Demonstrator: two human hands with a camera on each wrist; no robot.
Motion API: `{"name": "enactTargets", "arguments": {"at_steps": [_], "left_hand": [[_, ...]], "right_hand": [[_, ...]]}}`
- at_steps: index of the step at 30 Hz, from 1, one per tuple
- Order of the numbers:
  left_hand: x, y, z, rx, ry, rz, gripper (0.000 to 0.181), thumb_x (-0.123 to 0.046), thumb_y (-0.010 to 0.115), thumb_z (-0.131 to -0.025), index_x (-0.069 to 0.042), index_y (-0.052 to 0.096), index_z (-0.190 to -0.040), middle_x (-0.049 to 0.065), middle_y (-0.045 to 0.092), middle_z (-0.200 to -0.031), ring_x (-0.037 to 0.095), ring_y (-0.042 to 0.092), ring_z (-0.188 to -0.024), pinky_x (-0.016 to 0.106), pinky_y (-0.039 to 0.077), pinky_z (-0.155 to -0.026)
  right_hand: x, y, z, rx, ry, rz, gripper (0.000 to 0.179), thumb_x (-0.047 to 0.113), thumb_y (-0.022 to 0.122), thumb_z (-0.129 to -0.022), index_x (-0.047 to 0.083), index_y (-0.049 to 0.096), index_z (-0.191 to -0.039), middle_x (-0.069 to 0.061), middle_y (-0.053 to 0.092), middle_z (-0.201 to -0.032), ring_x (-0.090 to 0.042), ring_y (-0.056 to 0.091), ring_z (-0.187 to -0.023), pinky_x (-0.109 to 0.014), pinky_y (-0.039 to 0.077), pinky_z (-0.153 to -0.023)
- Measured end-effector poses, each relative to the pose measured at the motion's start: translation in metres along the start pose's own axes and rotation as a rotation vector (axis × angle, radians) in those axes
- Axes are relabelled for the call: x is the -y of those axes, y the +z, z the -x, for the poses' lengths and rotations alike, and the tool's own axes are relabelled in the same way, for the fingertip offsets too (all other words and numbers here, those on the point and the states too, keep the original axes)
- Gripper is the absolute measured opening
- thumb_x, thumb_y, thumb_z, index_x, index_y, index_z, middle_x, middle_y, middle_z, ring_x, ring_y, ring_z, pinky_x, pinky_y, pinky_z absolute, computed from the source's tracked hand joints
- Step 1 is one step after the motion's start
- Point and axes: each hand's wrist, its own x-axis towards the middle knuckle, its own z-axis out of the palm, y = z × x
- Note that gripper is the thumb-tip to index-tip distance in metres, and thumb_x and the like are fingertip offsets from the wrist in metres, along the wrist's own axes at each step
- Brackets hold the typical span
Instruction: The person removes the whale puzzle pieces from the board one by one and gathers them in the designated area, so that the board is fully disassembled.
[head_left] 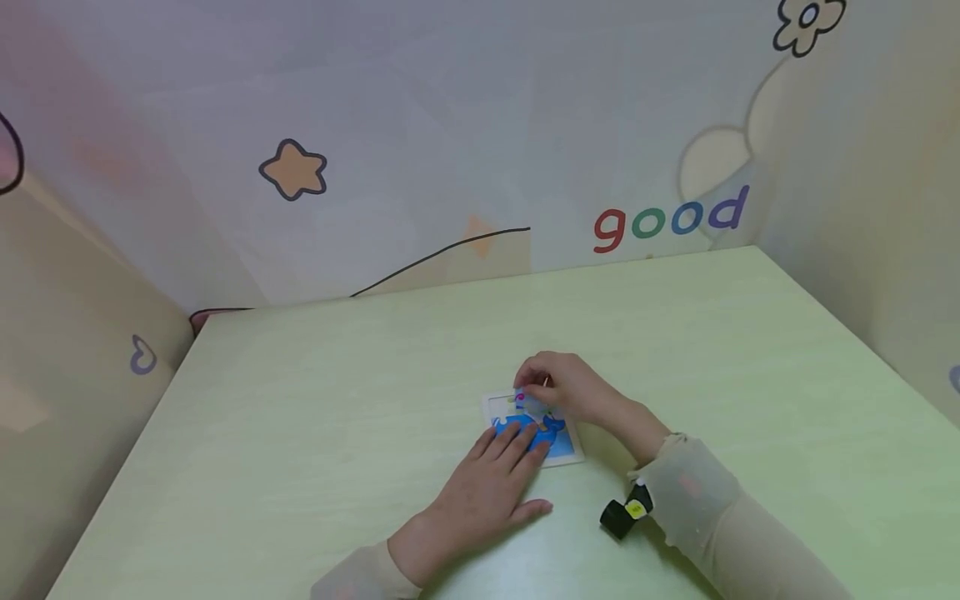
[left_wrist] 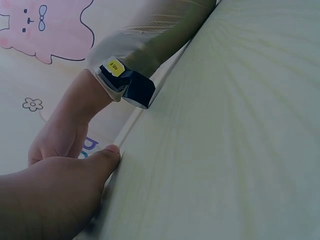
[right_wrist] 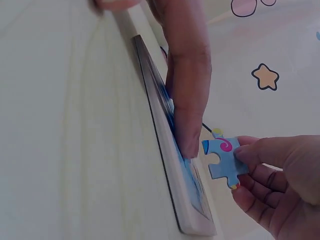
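A small jigsaw puzzle in a white-rimmed tray (head_left: 567, 462) lies on the table, with a blue picture. My left hand (head_left: 480, 492) rests on the puzzle's near part, fingers extended over the blue pieces and thumb out to the side on the table. Above the tray's far part, my right hand (head_left: 573, 387) pinches a puzzle piece (right_wrist: 225, 157) between thumb and fingers. This piece is light blue with a pink swirl and yellow on its knobs. In the right wrist view it is held apart from the tray. My left fingers partly cover the picture.
The pale green tabletop (head_left: 337, 433) stretches around the tray. Printed wall sheets (head_left: 420, 150) stand behind it and at both sides. A black wrist camera (head_left: 621, 517) hangs from the right sleeve, just above the table.
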Motion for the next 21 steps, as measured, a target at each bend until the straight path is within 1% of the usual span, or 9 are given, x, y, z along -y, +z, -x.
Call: {"name": "enactTargets", "arguments": {"at_steps": [8,14,21], "left_hand": [[-0.001,0.000,0.000,-0.017,0.005,-0.005,0.067,-0.059,0.032,-0.098,-0.017,0.033,-0.150,0.005,0.031,-0.158,0.024,0.031,-0.145,0.042,0.029,-0.117],[-0.001,0.001,-0.001,-0.012,0.001,0.001,0.067,-0.059,0.031,-0.098,-0.018,0.033,-0.151,0.005,0.031,-0.158,0.024,0.030,-0.146,0.042,0.029,-0.118],[-0.001,0.001,-0.001,0.002,-0.009,0.025,0.068,-0.060,0.031,-0.098,-0.018,0.032,-0.151,0.005,0.030,-0.158,0.024,0.029,-0.146,0.043,0.028,-0.118]], "right_hand": [[-0.001,-0.011,0.003,-0.006,0.016,0.003,0.009,0.007,0.065,-0.090,0.010,0.069,-0.098,-0.003,0.068,-0.095,-0.014,0.058,-0.084,-0.026,0.050,-0.077],[-0.003,-0.025,0.005,0.005,0.043,0.018,0.009,0.007,0.064,-0.090,0.009,0.069,-0.097,-0.004,0.068,-0.094,-0.014,0.055,-0.082,-0.026,0.049,-0.077],[-0.004,-0.041,0.007,0.001,0.044,0.052,0.010,0.005,0.063,-0.090,0.007,0.070,-0.098,-0.006,0.067,-0.095,-0.018,0.058,-0.085,-0.033,0.053,-0.081]]}}
